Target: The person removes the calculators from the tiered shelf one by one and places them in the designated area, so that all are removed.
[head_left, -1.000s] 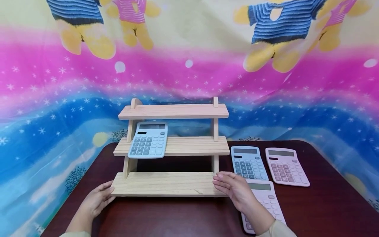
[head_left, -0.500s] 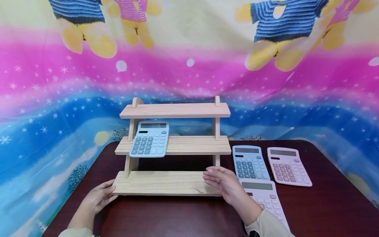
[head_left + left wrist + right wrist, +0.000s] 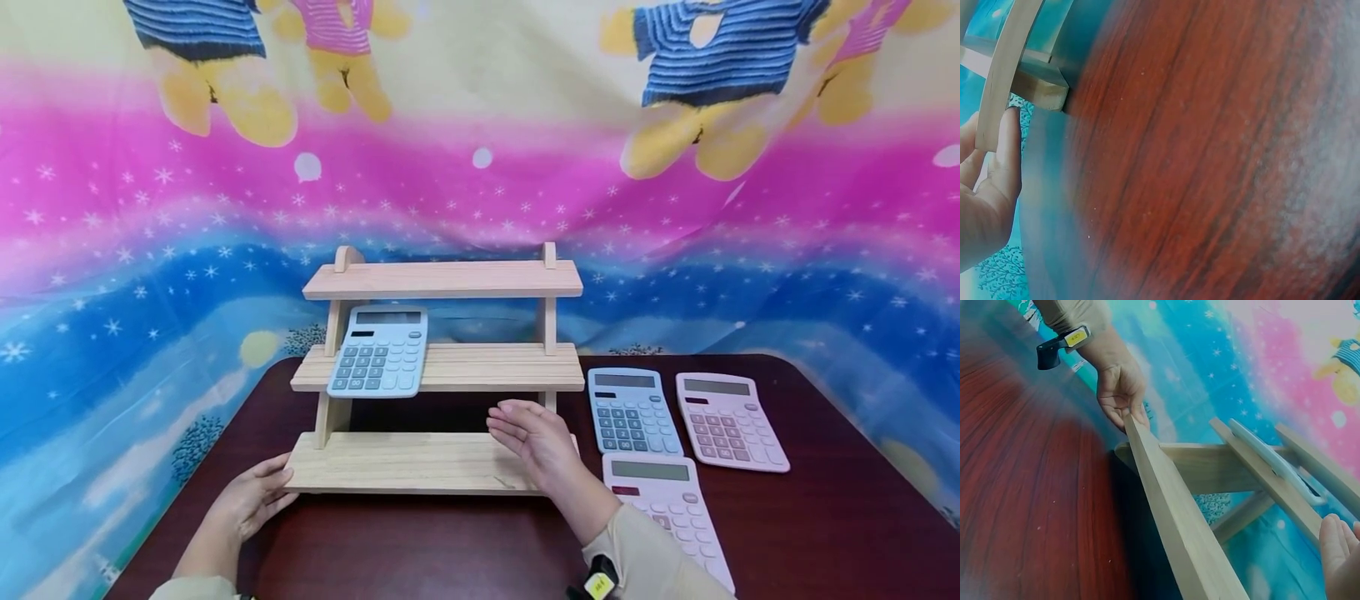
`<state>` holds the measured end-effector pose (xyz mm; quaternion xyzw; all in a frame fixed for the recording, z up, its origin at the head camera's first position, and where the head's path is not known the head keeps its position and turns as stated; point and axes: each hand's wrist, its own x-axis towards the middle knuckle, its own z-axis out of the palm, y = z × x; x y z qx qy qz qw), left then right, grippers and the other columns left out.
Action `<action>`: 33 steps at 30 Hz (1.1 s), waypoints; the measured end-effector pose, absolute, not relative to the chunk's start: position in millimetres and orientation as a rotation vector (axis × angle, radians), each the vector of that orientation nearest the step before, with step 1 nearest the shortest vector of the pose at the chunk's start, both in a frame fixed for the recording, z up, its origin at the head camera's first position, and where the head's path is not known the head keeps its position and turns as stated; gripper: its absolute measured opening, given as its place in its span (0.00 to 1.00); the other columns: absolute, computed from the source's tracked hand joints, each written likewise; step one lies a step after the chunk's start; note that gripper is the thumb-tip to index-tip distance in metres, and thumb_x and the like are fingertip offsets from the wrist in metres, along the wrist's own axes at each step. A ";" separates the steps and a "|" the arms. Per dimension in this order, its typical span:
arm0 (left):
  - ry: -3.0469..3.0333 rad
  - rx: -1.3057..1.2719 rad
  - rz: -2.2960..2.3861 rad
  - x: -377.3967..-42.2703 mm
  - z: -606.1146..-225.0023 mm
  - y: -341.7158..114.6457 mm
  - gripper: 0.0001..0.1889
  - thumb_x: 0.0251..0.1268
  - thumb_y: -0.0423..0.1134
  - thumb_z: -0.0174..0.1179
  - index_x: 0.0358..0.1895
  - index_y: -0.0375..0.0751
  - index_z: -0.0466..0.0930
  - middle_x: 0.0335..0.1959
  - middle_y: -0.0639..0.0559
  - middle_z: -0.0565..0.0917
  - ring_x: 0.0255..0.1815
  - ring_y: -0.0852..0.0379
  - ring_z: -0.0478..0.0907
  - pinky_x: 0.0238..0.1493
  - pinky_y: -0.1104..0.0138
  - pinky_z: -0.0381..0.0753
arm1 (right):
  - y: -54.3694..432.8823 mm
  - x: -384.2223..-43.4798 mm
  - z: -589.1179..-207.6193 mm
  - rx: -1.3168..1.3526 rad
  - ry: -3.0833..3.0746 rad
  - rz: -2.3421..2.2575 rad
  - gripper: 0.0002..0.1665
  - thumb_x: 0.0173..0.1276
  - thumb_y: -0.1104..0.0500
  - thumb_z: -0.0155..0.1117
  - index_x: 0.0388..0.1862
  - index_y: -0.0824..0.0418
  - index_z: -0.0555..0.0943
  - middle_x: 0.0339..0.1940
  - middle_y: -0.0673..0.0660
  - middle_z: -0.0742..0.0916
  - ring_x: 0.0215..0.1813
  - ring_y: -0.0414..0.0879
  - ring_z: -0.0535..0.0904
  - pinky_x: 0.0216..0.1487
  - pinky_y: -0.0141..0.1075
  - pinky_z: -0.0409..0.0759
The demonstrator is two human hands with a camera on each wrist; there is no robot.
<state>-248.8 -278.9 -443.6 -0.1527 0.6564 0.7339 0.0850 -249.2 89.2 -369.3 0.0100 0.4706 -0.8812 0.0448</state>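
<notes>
A three-tier wooden display stand (image 3: 420,463) stands on the table. My left hand (image 3: 251,504) pinches the left end of its bottom board, thumb and fingers on opposite faces of the board (image 3: 999,81) in the left wrist view. My right hand (image 3: 543,446) is in front of the right part of the bottom tier, fingers extended together and holding nothing. Only its fingers (image 3: 1338,553) show at the lower right of the right wrist view. On the left side of the middle tier, a light blue calculator (image 3: 397,354) leans back.
Right of the stand lie a blue calculator (image 3: 628,410), a pink calculator (image 3: 731,421) and a nearer pale pink calculator (image 3: 693,521), partly hidden by my right sleeve (image 3: 645,542). The dark red-brown table (image 3: 420,550) backs onto a printed cloth (image 3: 480,200).
My right hand has left the right end of the bottom board and moved left and slightly up across the tier. The left hand keeps its place on the board.
</notes>
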 end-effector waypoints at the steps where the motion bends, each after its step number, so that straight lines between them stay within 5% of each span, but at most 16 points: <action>1: 1.956 -0.456 2.189 -247.9 -443.3 -279.2 0.36 0.58 0.35 0.54 0.65 0.28 0.45 0.36 0.48 0.74 0.35 0.59 0.75 0.41 0.62 0.75 | 86.6 -250.3 -368.7 0.023 1.433 -2.697 0.07 0.60 0.70 0.50 0.29 0.64 0.75 0.30 0.59 0.82 0.36 0.49 0.79 0.43 0.39 0.75; 13: 1.933 -0.445 2.230 -243.9 -442.5 -279.7 0.38 0.57 0.35 0.56 0.65 0.27 0.43 0.34 0.50 0.75 0.34 0.59 0.75 0.40 0.62 0.75 | 60.1 -263.5 -364.1 -0.044 1.487 -2.644 0.03 0.59 0.69 0.53 0.32 0.68 0.73 0.32 0.60 0.82 0.38 0.50 0.78 0.44 0.39 0.74; 33: 1.985 -0.450 2.229 -246.5 -445.2 -274.9 0.36 0.57 0.35 0.55 0.64 0.26 0.46 0.34 0.49 0.74 0.33 0.59 0.75 0.39 0.63 0.75 | 29.6 -286.3 -359.0 0.030 1.630 -2.578 0.15 0.58 0.67 0.55 0.42 0.75 0.70 0.39 0.67 0.80 0.40 0.53 0.78 0.44 0.41 0.74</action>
